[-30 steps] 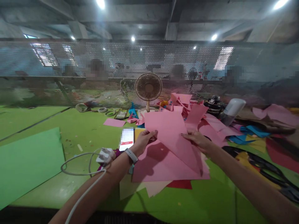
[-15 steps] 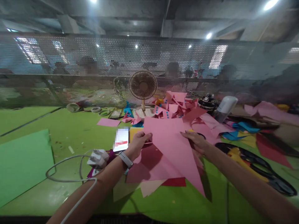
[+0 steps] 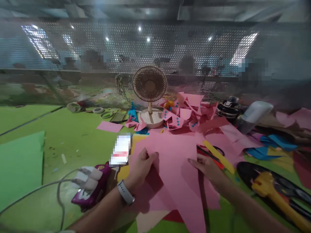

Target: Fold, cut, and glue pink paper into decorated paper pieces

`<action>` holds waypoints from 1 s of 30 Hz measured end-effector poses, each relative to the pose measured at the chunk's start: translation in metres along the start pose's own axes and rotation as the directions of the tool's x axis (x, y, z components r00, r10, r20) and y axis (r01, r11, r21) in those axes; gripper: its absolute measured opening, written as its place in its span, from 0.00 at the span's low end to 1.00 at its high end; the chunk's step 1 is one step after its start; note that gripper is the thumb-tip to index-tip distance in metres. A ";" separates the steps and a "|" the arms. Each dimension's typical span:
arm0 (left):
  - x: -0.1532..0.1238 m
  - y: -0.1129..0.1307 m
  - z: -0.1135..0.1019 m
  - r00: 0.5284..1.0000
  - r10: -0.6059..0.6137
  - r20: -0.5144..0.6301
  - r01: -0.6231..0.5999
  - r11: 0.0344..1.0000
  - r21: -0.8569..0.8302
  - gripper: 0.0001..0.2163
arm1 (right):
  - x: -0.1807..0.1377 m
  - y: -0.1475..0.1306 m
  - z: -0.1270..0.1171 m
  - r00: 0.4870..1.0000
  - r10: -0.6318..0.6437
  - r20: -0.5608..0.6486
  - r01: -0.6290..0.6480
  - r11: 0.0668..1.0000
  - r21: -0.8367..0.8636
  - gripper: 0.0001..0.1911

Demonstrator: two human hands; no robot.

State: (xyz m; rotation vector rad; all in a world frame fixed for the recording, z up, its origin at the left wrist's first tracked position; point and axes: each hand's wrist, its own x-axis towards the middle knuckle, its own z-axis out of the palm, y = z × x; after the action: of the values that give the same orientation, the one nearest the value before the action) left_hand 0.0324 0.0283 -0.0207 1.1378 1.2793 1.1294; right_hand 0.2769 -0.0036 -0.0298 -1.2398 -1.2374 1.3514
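A cut sheet of pink paper (image 3: 177, 158) with a long pointed lower end hangs between my two hands over the table. My left hand (image 3: 141, 168), with a grey watch band on its wrist, pinches the sheet's left side between thumb and curled fingers. On the right edge, my right hand (image 3: 210, 170) grips the same sheet, its fingers partly behind the paper. More pink, cream and red paper lies beneath. Beside my right hand are a yellow strip (image 3: 218, 157) and dark-bladed scissors (image 3: 209, 153), partly covered.
A small fan (image 3: 150, 85) stands at the back, beside a heap of folded pink paper pieces (image 3: 184, 113). Left of me are a phone (image 3: 120, 150), a purple power strip (image 3: 97, 184) with cables and green paper (image 3: 20, 168). Large scissors with yellow parts (image 3: 267, 186) lie right.
The view has moved closer and tilted down. Both hands and the held pink sheet are lower in the picture, and the scissors and yellow strip beside my right hand show more.
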 end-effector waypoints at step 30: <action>0.015 0.001 -0.006 0.964 -0.221 -0.149 0.140 0.896 -0.422 0.19 | 0.000 -0.005 0.001 0.993 0.100 -0.065 -0.095 0.993 0.076 0.19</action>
State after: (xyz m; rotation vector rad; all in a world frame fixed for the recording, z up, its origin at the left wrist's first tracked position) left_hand 0.0265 0.0428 -0.0210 0.5946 1.1922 1.3132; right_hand 0.2758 -0.0030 -0.0252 -1.2985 -1.0828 1.3996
